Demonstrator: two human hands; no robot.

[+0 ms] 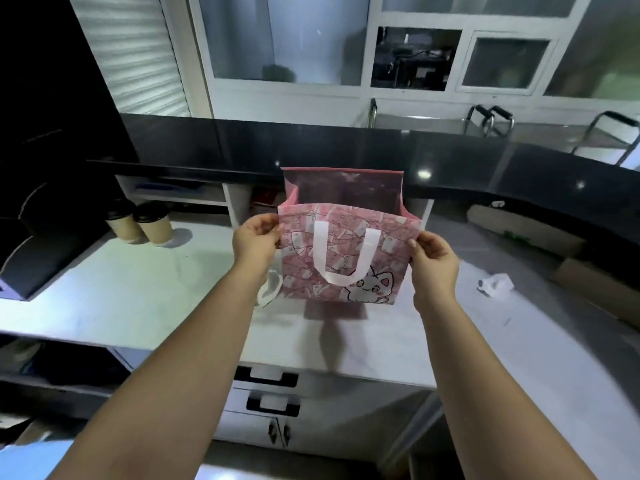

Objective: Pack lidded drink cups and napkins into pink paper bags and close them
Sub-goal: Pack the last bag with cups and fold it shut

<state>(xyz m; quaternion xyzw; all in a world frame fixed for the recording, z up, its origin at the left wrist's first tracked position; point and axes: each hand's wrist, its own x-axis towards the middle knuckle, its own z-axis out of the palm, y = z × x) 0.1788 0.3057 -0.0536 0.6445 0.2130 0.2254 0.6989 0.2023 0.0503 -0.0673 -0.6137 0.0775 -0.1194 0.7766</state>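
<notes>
Now in hand: bag [346, 244], pink, held by both top corners of its near panel, straight ahead and between the hands.
Left hand [254, 239]: pinching the near panel's left top corner, fingers curled round the edge.
Right hand [433, 258]: pinching the right top corner the same way.
Bag's lie: upright, mouth open and facing up; the mouth's long axis runs left to right from hand to hand. The white handle [320, 251] hangs flat against the near panel.
Bag and counter [138, 292]: a shadow under the bag suggests it is lifted off the counter, though contact at the far bottom edge cannot be ruled out.
Cups [123, 221]: two, lidded, upright, side by side on the counter, to the left of the bag and farther from the person, well apart from it.
Nearer hand: the left, by my reading; the right would have to cross the bag.
What the next move likely turns on: setting the bag down mouth up, which frees the left hand to reach left for a cup.
Napkins: none seen for certain. A white scrap [495, 285] lies on the counter to the right, nearer the right hand; what it is cannot be told.
</notes>
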